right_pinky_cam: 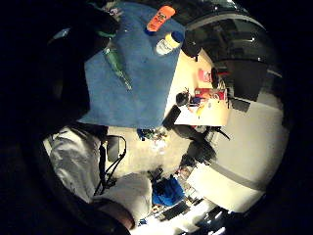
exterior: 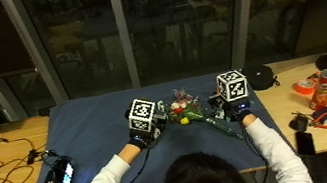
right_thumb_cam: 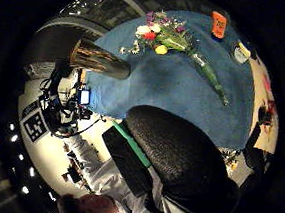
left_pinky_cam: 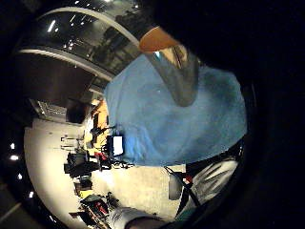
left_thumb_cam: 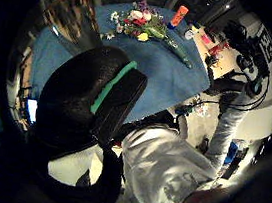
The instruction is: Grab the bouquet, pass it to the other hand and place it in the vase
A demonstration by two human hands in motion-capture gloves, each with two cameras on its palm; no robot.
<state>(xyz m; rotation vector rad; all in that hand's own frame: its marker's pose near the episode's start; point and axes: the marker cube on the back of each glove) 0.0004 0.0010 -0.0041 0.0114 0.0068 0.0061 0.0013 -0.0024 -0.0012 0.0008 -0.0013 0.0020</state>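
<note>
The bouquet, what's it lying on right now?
The bouquet lies flat on the blue cloth that covers the table, between the left hand and right hand. What is beneath the cloth under it cannot be seen.

You're in a white long-sleeved top, both sleeves running down to the wrists, and your dark hair shows at the lower edge of the outside view. Your left hand [exterior: 140,137] and your right hand [exterior: 239,109] each wear a black glove. In the palm views the glove fabric looks finely textured, with a green strip along one edge.
</note>
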